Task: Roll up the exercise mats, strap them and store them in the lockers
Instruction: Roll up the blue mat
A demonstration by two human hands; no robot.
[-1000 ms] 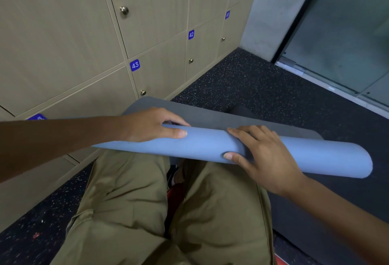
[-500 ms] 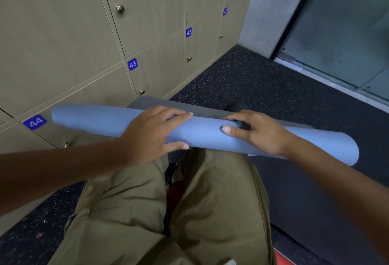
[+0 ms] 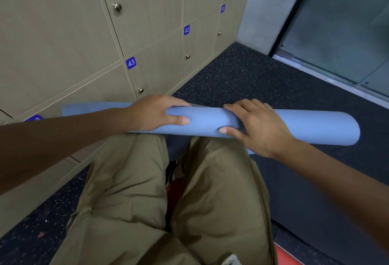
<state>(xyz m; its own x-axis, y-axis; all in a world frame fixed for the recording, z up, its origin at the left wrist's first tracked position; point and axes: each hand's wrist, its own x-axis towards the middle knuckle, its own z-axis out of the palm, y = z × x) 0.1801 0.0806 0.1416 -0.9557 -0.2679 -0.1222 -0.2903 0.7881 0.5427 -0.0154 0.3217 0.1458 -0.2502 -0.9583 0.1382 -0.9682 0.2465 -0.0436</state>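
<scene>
A blue exercise mat (image 3: 311, 127) lies rolled into a long tube across the floor in front of my knees. My left hand (image 3: 153, 113) grips the roll left of its middle, fingers over the top and thumb on the near side. My right hand (image 3: 256, 126) grips it just right of the middle in the same way. Only a thin grey edge of the mat's underside (image 3: 202, 106) shows past the roll between my hands. The roll's left end is blurred and lies close to the lockers (image 3: 155, 69).
Beige numbered lockers 43 (image 3: 131, 62), 42 (image 3: 186, 30) and 41 line the left wall, all doors closed. Dark speckled rubber floor (image 3: 252, 79) stretches ahead. A glass door (image 3: 345, 22) and grey pillar stand at the far right. My khaki-trousered knees fill the foreground.
The grey flat part of the mat beyond the roll has nearly vanished as the roll advanced. Both hands shifted their hold on the tube, which now lies more level.
</scene>
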